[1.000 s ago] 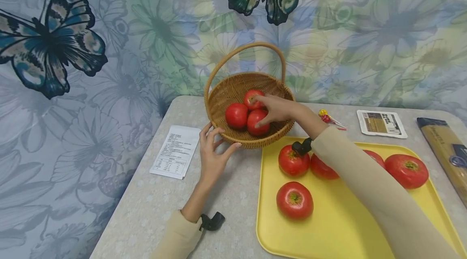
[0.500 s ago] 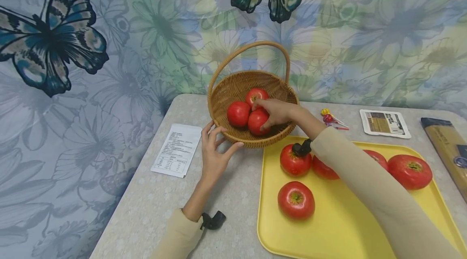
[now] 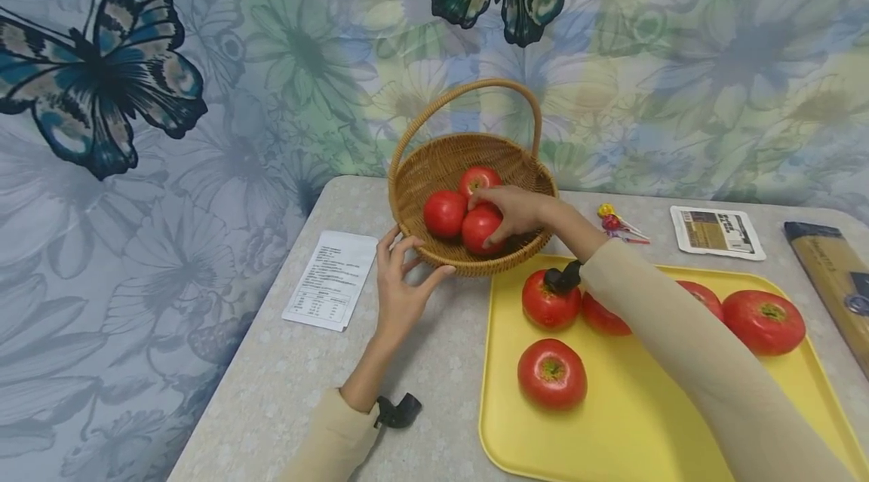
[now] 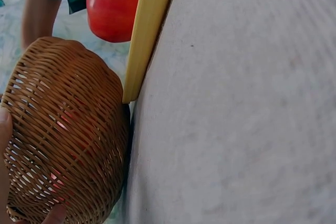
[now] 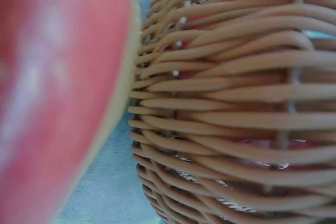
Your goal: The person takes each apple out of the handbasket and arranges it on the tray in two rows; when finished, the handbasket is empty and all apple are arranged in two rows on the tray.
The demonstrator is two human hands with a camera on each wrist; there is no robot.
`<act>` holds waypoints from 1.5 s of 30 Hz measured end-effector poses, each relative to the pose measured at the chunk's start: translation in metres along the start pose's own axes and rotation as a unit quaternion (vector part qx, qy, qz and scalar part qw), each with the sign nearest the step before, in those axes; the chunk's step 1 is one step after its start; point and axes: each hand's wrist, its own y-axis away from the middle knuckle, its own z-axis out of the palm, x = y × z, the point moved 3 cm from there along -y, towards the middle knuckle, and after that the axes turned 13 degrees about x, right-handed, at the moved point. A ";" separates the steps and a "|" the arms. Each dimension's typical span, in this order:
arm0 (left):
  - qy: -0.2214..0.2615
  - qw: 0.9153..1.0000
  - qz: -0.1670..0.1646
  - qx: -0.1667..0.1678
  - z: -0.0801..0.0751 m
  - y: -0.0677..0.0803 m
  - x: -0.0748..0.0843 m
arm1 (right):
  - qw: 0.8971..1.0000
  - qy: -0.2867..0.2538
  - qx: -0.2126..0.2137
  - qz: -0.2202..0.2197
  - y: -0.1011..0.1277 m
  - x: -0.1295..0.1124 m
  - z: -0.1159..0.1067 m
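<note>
In the middle of the head view, a round woven wicker basket with an arched handle [image 3: 434, 165] stands on the speckled grey table [image 3: 299, 384], touching the near corner of a flat yellow plastic tray [image 3: 611, 429] at lower right. Three red tomatoes lie in the basket. The right hand [image 3: 519, 212] reaches over the basket's rim and curls its fingers round the front red tomato [image 3: 478, 229], gripping it; a second tomato [image 3: 444, 213] lies just to its left and a third [image 3: 478, 179] behind it. The left hand [image 3: 400, 282] rests against the basket's outer wall at lower left of the basket, thumb and fingers spread and only lightly bent, touching the weave rather than clasping it.

On the tray lie more red tomatoes, one near its front [image 3: 552, 374], one by the right wrist [image 3: 548, 305] and one toward the right edge [image 3: 763, 321]. A white printed paper sheet [image 3: 330, 280] lies on the table left of the basket.
</note>
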 end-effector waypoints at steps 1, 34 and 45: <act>0.002 1.000 0.001 -0.001 0.001 0.000 0.000 | 1.000 -0.001 0.010 -0.011 0.002 0.001 -0.002; 0.005 1.000 -0.025 -0.003 -0.002 0.003 -0.001 | 0.972 -0.115 0.200 -0.051 0.171 -0.016 -0.043; -0.004 1.000 -0.016 -0.006 0.000 0.003 0.001 | 0.961 -0.069 0.268 -0.004 0.257 0.001 -0.009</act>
